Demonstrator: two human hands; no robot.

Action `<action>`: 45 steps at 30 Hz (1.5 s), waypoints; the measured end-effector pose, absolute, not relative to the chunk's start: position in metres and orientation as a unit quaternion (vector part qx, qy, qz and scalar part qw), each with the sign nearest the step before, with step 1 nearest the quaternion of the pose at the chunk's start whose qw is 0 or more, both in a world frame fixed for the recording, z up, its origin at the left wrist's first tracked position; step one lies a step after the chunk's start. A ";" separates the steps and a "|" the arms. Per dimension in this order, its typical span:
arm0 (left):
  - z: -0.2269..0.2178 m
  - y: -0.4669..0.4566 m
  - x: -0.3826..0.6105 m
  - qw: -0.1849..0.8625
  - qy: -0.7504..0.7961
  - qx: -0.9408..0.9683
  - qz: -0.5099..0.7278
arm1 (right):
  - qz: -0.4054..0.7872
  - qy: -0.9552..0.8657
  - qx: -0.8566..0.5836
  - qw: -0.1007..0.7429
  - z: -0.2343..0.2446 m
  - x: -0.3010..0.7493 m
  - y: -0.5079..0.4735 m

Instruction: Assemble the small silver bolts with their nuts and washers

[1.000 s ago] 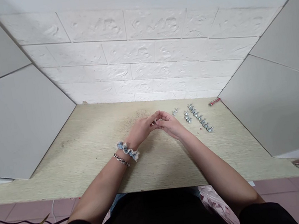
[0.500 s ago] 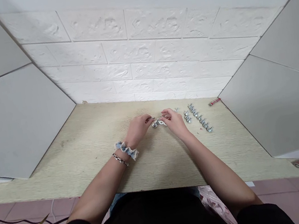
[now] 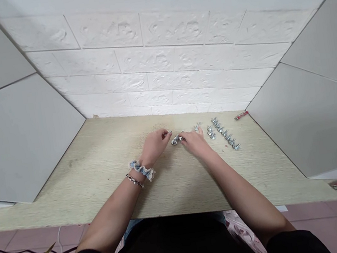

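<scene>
A: What's down there?
B: A small shiny metal wing nut [image 3: 175, 140], lying flat on the bench [image 3: 99, 170], right between both hands.
A: Alone?
B: Another silvery piece [image 3: 182, 137] just beside it.

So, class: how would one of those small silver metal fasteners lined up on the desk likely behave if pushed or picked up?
Each fastener in the row looks like shiny metal, so probably stiff and heavy for its size. Its smooth surface may be slippery. Being tiny, it would likely skid across the flat wooden desk rather than tip.
</scene>
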State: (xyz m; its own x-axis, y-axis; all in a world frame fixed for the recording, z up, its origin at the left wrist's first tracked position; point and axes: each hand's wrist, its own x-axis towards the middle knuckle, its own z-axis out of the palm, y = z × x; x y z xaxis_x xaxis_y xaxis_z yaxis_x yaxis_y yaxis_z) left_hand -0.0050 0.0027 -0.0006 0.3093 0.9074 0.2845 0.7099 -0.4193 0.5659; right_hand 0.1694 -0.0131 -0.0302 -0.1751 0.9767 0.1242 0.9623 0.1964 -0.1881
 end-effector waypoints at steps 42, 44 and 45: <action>-0.007 0.009 -0.007 0.204 0.513 0.797 0.247 | 0.114 -0.681 -0.598 0.407 -0.026 0.184 -0.004; -0.009 0.009 -0.007 0.197 0.518 0.798 0.236 | 0.128 -0.695 -0.579 0.407 -0.025 0.178 -0.008; -0.010 0.009 -0.007 0.189 0.522 0.800 0.227 | 0.129 -0.702 -0.573 0.403 -0.024 0.176 -0.010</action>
State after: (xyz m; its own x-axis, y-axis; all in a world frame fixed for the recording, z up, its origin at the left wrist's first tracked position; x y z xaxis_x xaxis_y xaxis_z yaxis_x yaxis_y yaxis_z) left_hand -0.0072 0.0087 -0.0102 0.3511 0.9216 0.1654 0.7498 -0.3826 0.5399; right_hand 0.1756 -0.0095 -0.0243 -0.0183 0.9084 0.4177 0.7000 0.3099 -0.6434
